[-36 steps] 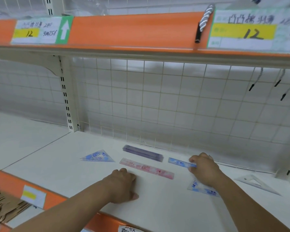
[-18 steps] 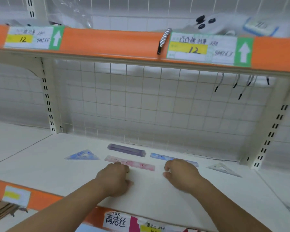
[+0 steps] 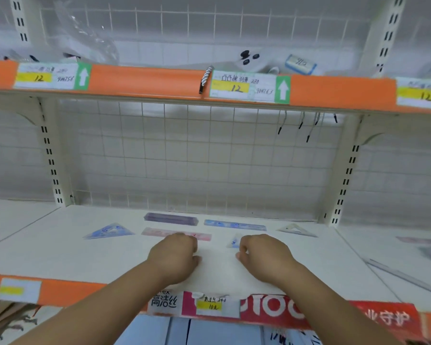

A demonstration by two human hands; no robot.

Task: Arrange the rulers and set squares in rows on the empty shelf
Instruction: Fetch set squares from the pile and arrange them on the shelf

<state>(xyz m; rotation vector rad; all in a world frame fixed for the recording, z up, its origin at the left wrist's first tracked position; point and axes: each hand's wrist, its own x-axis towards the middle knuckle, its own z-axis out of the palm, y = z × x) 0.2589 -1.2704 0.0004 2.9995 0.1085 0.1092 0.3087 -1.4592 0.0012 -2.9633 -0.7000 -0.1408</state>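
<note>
Resting on the shelf (image 3: 60, 257), my left hand (image 3: 174, 255) and right hand (image 3: 264, 255) both have fingers curled under; I cannot tell whether either pinches anything. The pink ruler (image 3: 159, 232) runs left to right just beyond the left knuckles, partly hidden by them, with the purple ruler (image 3: 171, 218) parallel behind it. The blue ruler (image 3: 234, 224) lies the same way beyond the right hand.
</note>
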